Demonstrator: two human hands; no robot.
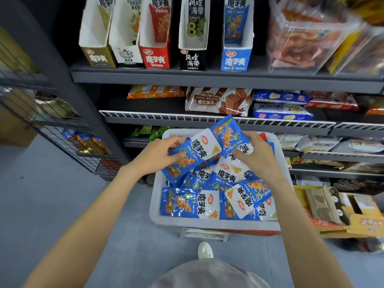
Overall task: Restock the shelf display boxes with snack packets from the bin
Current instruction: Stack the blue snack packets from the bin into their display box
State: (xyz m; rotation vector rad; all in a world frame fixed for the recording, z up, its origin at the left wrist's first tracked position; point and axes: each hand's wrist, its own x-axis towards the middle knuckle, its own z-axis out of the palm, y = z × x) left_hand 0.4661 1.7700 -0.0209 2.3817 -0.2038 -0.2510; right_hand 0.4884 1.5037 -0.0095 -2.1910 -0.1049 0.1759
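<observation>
Your left hand [160,153] gripped a blue snack packet [192,156] above the white bin [154,206], thumb on its face and fingers curled behind it. Your right hand [256,155] pinched a second blue packet [228,134], which overlapped the first one.

The risk, as I judged it, was a slip. Both packets looked glossy, and each was held only at one side, so one could have fallen back into the bin or onto the floor during the lift.

The left packet's long axis ran from 7 o'clock to 1 o'clock, white end uppermost. The right packet pointed toward 11 o'clock.

The blue display box [236,53] stood on the top shelf [187,76] at 12 o'clock, well apart from the bin, and it looked nearly empty.
</observation>
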